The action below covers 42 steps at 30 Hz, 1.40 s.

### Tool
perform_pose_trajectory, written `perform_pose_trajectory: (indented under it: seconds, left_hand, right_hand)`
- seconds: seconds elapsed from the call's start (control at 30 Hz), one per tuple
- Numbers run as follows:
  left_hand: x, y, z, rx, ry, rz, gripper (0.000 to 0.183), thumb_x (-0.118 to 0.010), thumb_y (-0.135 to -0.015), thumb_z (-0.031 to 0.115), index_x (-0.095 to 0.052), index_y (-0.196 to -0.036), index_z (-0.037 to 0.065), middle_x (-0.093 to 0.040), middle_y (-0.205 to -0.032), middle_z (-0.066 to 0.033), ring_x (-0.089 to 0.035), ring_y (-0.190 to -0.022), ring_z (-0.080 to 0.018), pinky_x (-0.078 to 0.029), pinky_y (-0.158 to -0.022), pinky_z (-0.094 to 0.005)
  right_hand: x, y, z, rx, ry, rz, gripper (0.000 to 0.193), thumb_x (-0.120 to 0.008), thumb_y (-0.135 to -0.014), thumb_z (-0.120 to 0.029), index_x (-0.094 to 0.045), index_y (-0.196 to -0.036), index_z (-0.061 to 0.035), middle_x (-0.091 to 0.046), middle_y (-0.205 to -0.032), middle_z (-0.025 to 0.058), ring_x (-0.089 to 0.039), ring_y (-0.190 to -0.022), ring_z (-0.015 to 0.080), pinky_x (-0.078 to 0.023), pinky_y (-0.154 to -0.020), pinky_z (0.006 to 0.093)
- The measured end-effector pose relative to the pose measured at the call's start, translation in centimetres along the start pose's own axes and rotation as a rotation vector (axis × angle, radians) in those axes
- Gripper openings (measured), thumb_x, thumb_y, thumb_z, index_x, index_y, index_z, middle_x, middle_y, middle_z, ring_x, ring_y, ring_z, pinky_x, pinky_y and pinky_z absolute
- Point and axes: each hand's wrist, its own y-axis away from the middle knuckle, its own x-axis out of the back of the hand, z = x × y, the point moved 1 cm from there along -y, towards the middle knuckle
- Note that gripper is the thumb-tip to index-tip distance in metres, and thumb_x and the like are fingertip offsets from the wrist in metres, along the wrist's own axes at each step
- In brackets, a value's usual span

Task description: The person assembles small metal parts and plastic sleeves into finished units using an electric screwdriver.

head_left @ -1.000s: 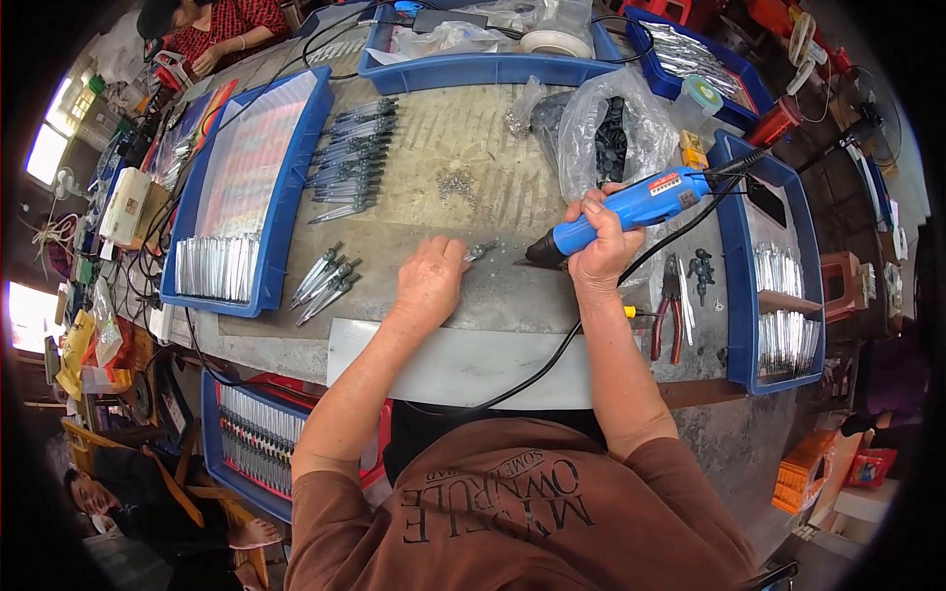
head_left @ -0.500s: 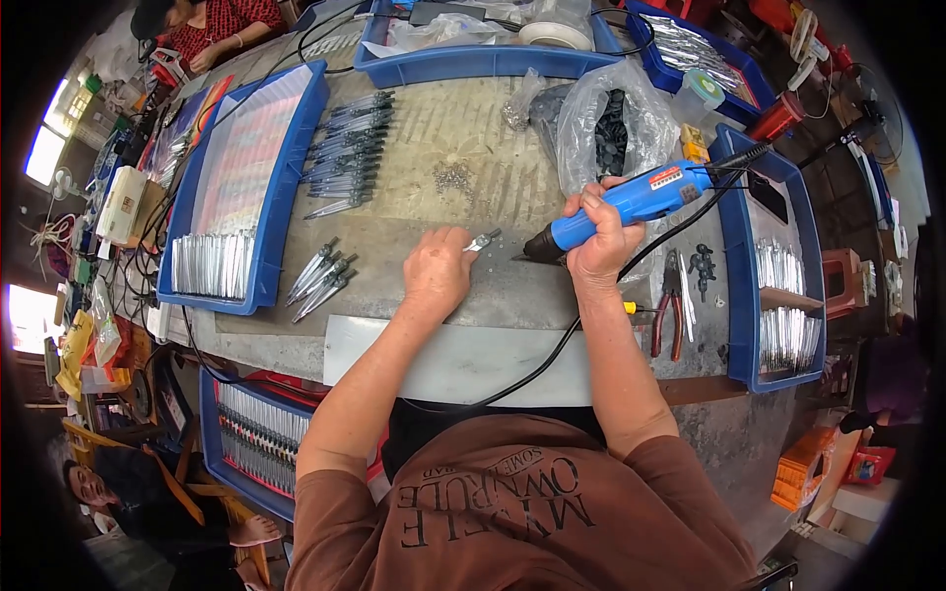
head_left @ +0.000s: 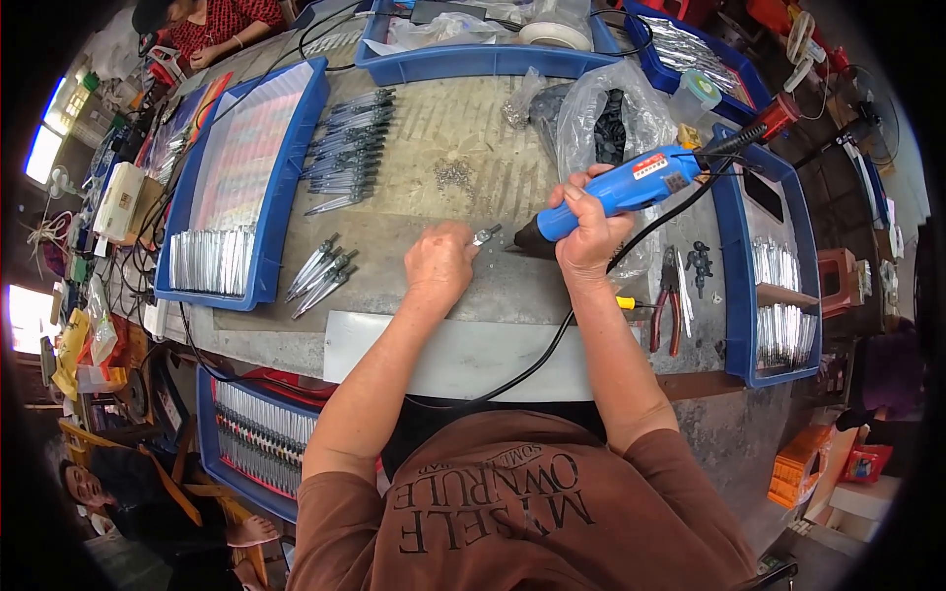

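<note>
My left hand [head_left: 440, 258] rests on the table, fingers closed on a slim silver piece with a dark knobbed end, apparently a drawing compass [head_left: 486, 235]. Most of that piece is hidden under the hand. My right hand [head_left: 594, 225] grips a blue corded electric screwdriver [head_left: 631, 184], tilted so that its dark nose points down and left. The screwdriver's tip is just right of the knobbed end, apart from it. Several similar compasses [head_left: 325, 276] lie left of my left hand, and a longer row of them [head_left: 345, 148] lies farther back.
Small screws [head_left: 453, 175] lie scattered mid-table. A clear bag of black parts [head_left: 611, 128] lies beyond my right hand. Red-handled pliers [head_left: 665, 305] lie at right. Blue trays [head_left: 261, 286] flank the workspace. The screwdriver's black cord [head_left: 537, 369] crosses my right forearm. Another person [head_left: 212, 30] sits far left.
My right hand and the screwdriver have shifted slightly left, bringing the tip nearer the compass's knobbed end. My left hand has stayed almost in place.
</note>
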Motion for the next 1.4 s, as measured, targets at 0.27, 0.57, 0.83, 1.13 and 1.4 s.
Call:
perform_pose_trajectory:
  seconds: [0.27,0.57,0.83,1.13,1.4]
  left_hand:
    - [-0.2,0.1,-0.2,-0.008,0.015,0.026,0.011,-0.063,-0.068,0.016,-0.057,-0.073,0.008,-0.057,-0.078,-0.0070,-0.055,-0.079,-0.0273,-0.044,-0.066,-0.0389]
    - [-0.2,0.1,-0.2,-0.028,0.018,0.019,0.009,-0.062,-0.069,0.015,-0.056,-0.074,0.009,-0.055,-0.079,-0.0045,-0.054,-0.080,-0.0269,-0.045,-0.067,-0.0383]
    - [-0.3,0.3,-0.3,-0.034,0.026,0.043,0.009,-0.062,-0.069,0.014,-0.056,-0.072,0.008,-0.055,-0.078,-0.0047,-0.053,-0.078,-0.0275,-0.044,-0.068,-0.0381]
    - [-0.8,0.2,-0.5,-0.087,0.042,0.097,0.008,-0.061,-0.067,0.012,-0.056,-0.072,0.009,-0.055,-0.078,-0.0050,-0.053,-0.075,-0.0264,-0.045,-0.063,-0.0388]
    - [-1.1,0.3,-0.4,-0.096,0.022,0.100,0.007,-0.060,-0.067,0.012,-0.055,-0.071,0.008,-0.055,-0.077,-0.0047,-0.052,-0.075,-0.0254,-0.044,-0.064,-0.0382]
  right_hand:
    - [-2.4,0.0,1.6,0.031,0.069,-0.162,0.031,-0.057,-0.064,-0.001,-0.045,-0.093,0.0018,-0.050,-0.071,0.0075,-0.053,-0.055,0.0165,-0.045,-0.053,0.0293]
    - [-2.7,0.0,2.2,0.020,0.109,-0.182,0.031,-0.056,-0.064,0.000,-0.045,-0.093,0.0016,-0.050,-0.070,0.0071,-0.052,-0.056,0.0158,-0.045,-0.053,0.0295]
    - [-3.2,-0.2,2.8,0.063,0.231,-0.243,0.033,-0.059,-0.064,0.003,-0.045,-0.094,0.0007,-0.051,-0.072,0.0061,-0.052,-0.059,0.0129,-0.045,-0.052,0.0262]
    - [-5.2,-0.2,3.9,0.172,0.519,-0.376,0.028,-0.060,-0.062,0.001,-0.048,-0.088,-0.0007,-0.053,-0.072,0.0029,-0.051,-0.063,0.0090,-0.043,-0.057,0.0231]
    - [-5.4,-0.5,3.9,0.169,0.605,-0.427,0.028,-0.062,-0.060,-0.001,-0.048,-0.085,-0.0018,-0.053,-0.070,0.0019,-0.051,-0.063,0.0090,-0.043,-0.058,0.0238]
